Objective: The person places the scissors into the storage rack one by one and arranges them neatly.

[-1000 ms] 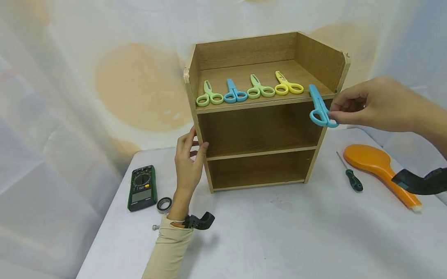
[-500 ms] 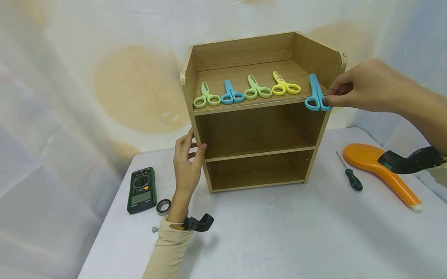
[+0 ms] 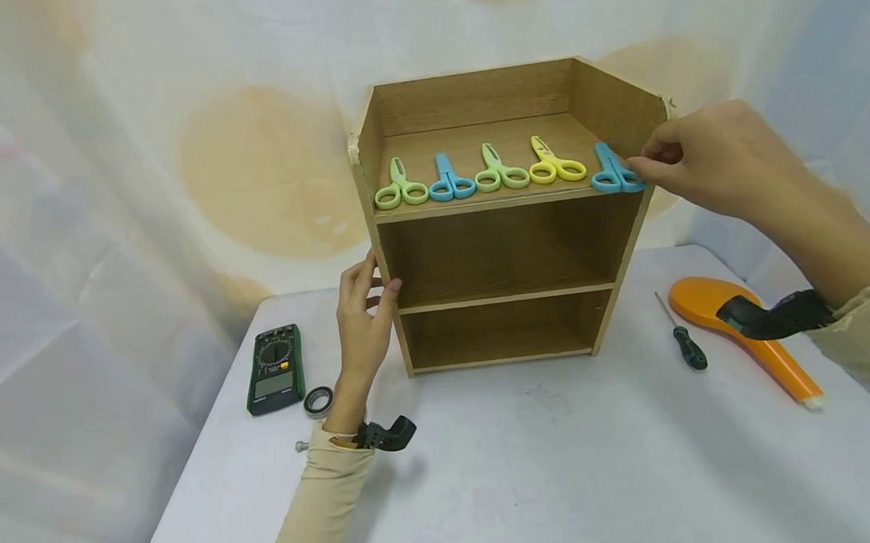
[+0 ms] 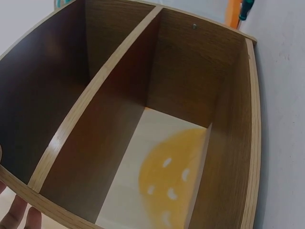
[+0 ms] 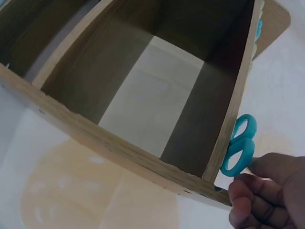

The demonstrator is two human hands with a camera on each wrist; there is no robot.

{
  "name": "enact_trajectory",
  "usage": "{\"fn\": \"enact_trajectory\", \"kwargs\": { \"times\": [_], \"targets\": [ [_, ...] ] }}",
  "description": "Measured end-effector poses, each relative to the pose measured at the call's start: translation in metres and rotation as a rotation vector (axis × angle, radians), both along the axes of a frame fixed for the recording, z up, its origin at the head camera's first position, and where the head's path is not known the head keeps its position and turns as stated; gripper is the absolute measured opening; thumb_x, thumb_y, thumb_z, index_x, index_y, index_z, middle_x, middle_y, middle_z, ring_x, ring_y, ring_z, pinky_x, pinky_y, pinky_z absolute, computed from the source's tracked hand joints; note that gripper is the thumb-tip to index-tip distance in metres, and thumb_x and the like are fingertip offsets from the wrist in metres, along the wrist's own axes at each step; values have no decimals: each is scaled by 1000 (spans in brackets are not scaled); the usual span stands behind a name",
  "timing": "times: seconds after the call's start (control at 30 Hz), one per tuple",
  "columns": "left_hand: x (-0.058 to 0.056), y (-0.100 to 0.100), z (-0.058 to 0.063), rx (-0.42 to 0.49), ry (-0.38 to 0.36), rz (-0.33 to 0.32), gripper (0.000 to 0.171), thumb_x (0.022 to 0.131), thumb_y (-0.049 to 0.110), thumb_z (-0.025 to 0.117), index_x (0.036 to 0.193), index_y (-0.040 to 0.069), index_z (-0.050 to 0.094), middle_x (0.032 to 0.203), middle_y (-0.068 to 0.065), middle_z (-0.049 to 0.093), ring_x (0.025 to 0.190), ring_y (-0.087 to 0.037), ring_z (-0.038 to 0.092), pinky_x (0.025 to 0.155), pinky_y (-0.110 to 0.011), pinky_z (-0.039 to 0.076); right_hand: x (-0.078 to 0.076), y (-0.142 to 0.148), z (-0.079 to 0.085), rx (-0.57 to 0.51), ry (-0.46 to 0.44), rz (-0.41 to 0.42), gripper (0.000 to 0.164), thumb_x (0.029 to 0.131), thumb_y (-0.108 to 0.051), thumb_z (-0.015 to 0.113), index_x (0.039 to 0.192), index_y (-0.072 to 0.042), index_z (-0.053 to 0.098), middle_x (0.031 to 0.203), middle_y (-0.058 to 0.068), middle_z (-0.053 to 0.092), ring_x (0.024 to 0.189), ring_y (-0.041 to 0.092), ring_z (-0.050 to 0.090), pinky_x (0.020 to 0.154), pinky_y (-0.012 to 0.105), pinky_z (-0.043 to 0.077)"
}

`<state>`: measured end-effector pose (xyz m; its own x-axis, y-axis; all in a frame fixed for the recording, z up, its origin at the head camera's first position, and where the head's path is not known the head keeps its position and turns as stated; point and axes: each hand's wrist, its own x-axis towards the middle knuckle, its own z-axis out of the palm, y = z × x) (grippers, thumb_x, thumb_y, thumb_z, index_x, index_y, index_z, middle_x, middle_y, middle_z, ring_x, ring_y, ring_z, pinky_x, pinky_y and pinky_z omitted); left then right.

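A small wooden shelf unit (image 3: 506, 299) stands on the table, five-sided tray on top. My left hand (image 3: 364, 321) grips its left side panel, thumb on the front edge and fingers behind; some fingers (image 4: 18, 212) show in the left wrist view. At the right end of the top shelf lie blue scissors (image 3: 608, 167), blade part pointing back. My right hand (image 3: 719, 157) pinches their right handle loop between thumb and curled fingers. In the right wrist view both blue loops (image 5: 240, 148) jut past the shelf edge. Left of them lie yellow scissors (image 3: 554, 164) and several green and blue scissors (image 3: 448, 180).
Left of the unit are a multimeter (image 3: 276, 370), a ring bearing (image 3: 318, 402) and a bolt (image 3: 302, 446). To the right lie a green-handled screwdriver (image 3: 688, 347) and an orange paddle-shaped thing (image 3: 777, 363). A patterned curtain (image 3: 266, 170) hangs behind.
My right hand has carried the blue scissors up and back, from in front of the unit onto the top shelf's right end. The left hand keeps its grip on the side panel.
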<state>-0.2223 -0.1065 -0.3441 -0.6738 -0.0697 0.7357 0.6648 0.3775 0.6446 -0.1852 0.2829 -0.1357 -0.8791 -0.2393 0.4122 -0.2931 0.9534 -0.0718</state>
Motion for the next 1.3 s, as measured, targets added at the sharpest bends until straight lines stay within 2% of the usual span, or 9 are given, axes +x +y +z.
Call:
{"fn": "enact_trajectory", "kwargs": {
  "times": [0.2,0.33,0.57,0.7,0.93,1.0,1.13,1.3],
  "targets": [
    [2,0,-1,-9,-3,2,57,99,23,65,151,14,46,132,-11,50,107,-21,60,82,-41,53,14,5,-13,-56,55,5,31,97,-31,66,90,-2,75,74,7,69,65,23,54,52,30,40],
    [2,1,1,-3,1,7,57,98,19,66,151,10,45,132,-14,50,107,-24,60,82,-41,52,16,5,-20,-67,67,35,25,95,-29,71,89,-5,76,76,4,70,66,20,56,51,26,41],
    [30,13,27,-1,-11,3,54,97,3,64,147,-4,45,128,-24,49,106,-34,59,83,-46,52,10,1,-28,-108,63,6,26,97,-27,67,96,-2,75,81,10,71,71,24,57,53,27,43],
    [30,14,26,0,-3,0,53,97,2,64,146,-5,46,128,-25,50,105,-35,59,82,-47,52,8,-3,-30,-141,64,-18,27,98,-28,65,96,-2,75,79,11,70,70,25,55,52,31,41],
    [5,6,6,5,10,3,57,97,8,66,149,0,44,131,-23,49,107,-34,59,82,-49,52,6,-6,-29,-133,33,-28,27,98,-24,63,98,1,72,80,15,69,68,27,55,51,33,42],
    [3,5,3,9,10,-1,58,97,10,67,150,3,45,131,-21,49,106,-31,59,82,-47,53,5,-5,-29,-121,27,-21,27,99,-23,62,98,2,71,81,15,69,67,27,55,51,33,42],
    [3,3,0,9,-14,-19,58,98,18,67,151,10,45,132,-15,50,107,-26,60,82,-42,53,8,-3,-34,-115,27,2,27,99,-23,60,98,1,71,79,12,68,65,25,55,52,33,43],
    [12,-4,-2,-3,-77,7,51,101,29,62,149,17,50,132,-7,54,109,-19,61,85,-42,53,21,0,-58,-94,38,69,22,98,-21,62,86,-5,71,69,1,64,62,19,53,54,30,43]
  ]
}}
